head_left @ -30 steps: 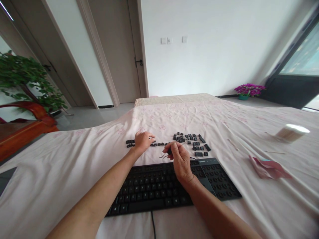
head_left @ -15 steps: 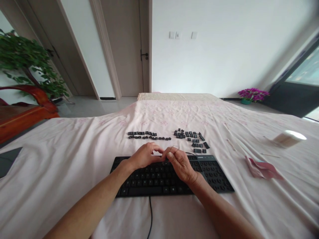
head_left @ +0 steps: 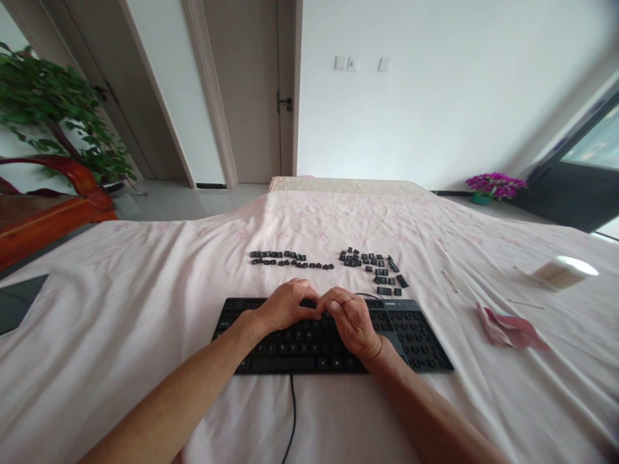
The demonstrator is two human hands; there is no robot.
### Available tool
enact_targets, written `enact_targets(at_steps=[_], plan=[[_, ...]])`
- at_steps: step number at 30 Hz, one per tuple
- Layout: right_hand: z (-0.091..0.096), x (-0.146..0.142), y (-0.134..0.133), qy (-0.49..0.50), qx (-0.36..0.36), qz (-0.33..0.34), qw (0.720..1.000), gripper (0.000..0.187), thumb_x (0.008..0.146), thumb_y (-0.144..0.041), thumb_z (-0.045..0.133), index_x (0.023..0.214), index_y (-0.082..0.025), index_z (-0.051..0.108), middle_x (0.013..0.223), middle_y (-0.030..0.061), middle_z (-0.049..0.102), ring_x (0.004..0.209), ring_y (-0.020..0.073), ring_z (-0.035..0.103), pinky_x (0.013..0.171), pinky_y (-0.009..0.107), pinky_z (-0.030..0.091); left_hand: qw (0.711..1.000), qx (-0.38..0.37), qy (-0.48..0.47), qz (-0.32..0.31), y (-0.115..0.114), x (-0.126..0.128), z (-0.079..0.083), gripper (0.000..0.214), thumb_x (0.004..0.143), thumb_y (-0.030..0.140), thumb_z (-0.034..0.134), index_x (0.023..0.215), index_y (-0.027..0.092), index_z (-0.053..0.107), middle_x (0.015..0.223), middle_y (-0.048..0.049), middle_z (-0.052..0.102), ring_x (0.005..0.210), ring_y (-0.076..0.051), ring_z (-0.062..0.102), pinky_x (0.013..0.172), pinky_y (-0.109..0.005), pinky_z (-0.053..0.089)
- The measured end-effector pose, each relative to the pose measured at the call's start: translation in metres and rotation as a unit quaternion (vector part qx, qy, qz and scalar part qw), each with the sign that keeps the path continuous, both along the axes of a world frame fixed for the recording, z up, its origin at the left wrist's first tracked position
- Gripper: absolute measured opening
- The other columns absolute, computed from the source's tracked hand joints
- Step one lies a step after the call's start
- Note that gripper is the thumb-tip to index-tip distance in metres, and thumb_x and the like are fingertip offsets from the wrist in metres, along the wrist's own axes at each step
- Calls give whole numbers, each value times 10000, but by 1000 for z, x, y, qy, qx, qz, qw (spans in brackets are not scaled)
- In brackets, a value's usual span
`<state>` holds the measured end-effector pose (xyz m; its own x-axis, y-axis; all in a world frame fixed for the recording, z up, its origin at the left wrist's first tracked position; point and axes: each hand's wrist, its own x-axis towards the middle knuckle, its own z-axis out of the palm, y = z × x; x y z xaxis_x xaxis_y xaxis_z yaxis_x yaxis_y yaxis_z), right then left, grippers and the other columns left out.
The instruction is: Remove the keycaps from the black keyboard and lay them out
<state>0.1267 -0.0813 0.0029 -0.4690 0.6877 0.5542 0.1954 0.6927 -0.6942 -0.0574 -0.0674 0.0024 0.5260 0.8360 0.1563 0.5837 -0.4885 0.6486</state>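
Observation:
A black keyboard [head_left: 290, 365] lies flat on the cloth, with bare key sockets on its right-hand number block and keycaps still on much of the main block. My left hand [head_left: 290, 304] rests over its upper middle, fingers curled and fingertips meeting those of my right hand; what they pinch, if anything, is hidden. Closed above the top rows, my right hand [head_left: 349, 321] grips a wire keycap puller, whose loops showed half a second ago and are now hidden by the fingers. Beyond the keyboard lie loose black keycaps [head_left: 382, 272], with rows of more keycaps [head_left: 278, 255] to the left.
A pink flowered cloth [head_left: 193, 270] covers the table. To the right are a crumpled pink rag [head_left: 510, 328], a cotton swab [head_left: 449, 281] and a round tub of swabs [head_left: 563, 273]. A dark flat device [head_left: 22, 303] lies at the left edge. The keyboard cable [head_left: 293, 412] runs toward me.
My right hand has turned slightly and the wire loops above its fingers no longer show. Both hands stay together over the upper keys. The view has shifted a little.

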Motion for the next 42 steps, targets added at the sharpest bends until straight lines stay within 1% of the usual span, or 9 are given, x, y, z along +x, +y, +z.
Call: enact_targets(at_steps=[5, 12, 14, 17, 21, 24, 28, 35, 42], plan=[[-1, 2, -2, 82, 1, -35, 996, 343, 979, -262, 370, 765, -211, 634, 749, 47, 660, 724, 183, 615, 727, 331, 481, 1000, 10, -10, 5, -1, 1, 4, 160, 798, 378, 666, 818, 233, 727, 841, 6, 671, 869, -165, 584, 813, -248, 415], [2, 1, -2, -24, 105, -51, 993, 220, 941, -212, 456, 927, -228, 675, 873, 50, 707, 756, 200, 599, 722, 350, 458, 996, 4, -6, 92, 2, 8, 5, 128, 775, 275, 621, 806, 217, 731, 798, 8, 708, 739, -148, 626, 677, -230, 446], [1, 1, -1, -11, 106, -77, 991, 208, 939, -211, 468, 940, -232, 675, 883, 51, 707, 772, 203, 604, 731, 353, 462, 994, -14, -4, 107, 6, 10, 5, 133, 747, 243, 623, 821, 220, 731, 798, 8, 724, 740, -157, 640, 673, -236, 459], [-2, 3, 4, 77, 61, -150, 984, 245, 961, -226, 420, 941, -227, 664, 893, 58, 690, 835, 208, 612, 778, 360, 471, 988, -38, -41, 143, 22, 8, 3, 193, 739, 231, 615, 896, 210, 725, 851, -9, 740, 777, -168, 661, 704, -245, 490], [-7, 2, 13, 178, -41, -227, 957, 284, 979, -305, 397, 884, -216, 649, 887, 46, 674, 789, 186, 601, 722, 323, 483, 976, 0, -59, 208, 57, 1, 2, 216, 753, 238, 614, 944, 203, 708, 889, -20, 739, 836, -163, 671, 770, -243, 499], [-8, -1, 17, 207, -86, -228, 947, 295, 973, -354, 412, 879, -204, 648, 866, 43, 675, 770, 178, 596, 679, 297, 485, 966, 29, 6, 255, 84, -2, 3, 196, 779, 254, 606, 944, 221, 707, 897, -13, 742, 856, -162, 673, 756, -236, 492], [-9, -1, 18, 207, -102, -219, 948, 317, 970, -384, 418, 868, -193, 651, 850, 46, 678, 742, 172, 587, 671, 290, 475, 956, 41, 94, 274, 108, 1, 0, 176, 807, 318, 597, 913, 262, 726, 908, -1, 747, 856, -174, 673, 713, -242, 477], [-10, 1, 18, 211, -129, -205, 947, 341, 966, -418, 416, 875, -191, 653, 849, 55, 681, 776, 184, 607, 673, 288, 481, 946, 88, 141, 279, 117, 9, -9, 186, 790, 374, 604, 828, 268, 753, 1020, -26, 725, 959, -228, 634, 832, -307, 452], [-5, -1, 19, 223, -159, -216, 937, 378, 951, -469, 426, 853, -183, 652, 792, 58, 696, 714, 173, 620, 605, 263, 496, 943, 78, 171, 274, 114, 6, -10, 177, 763, 406, 638, 836, 308, 766, 997, 3, 737, 961, -210, 635, 848, -279, 449]])
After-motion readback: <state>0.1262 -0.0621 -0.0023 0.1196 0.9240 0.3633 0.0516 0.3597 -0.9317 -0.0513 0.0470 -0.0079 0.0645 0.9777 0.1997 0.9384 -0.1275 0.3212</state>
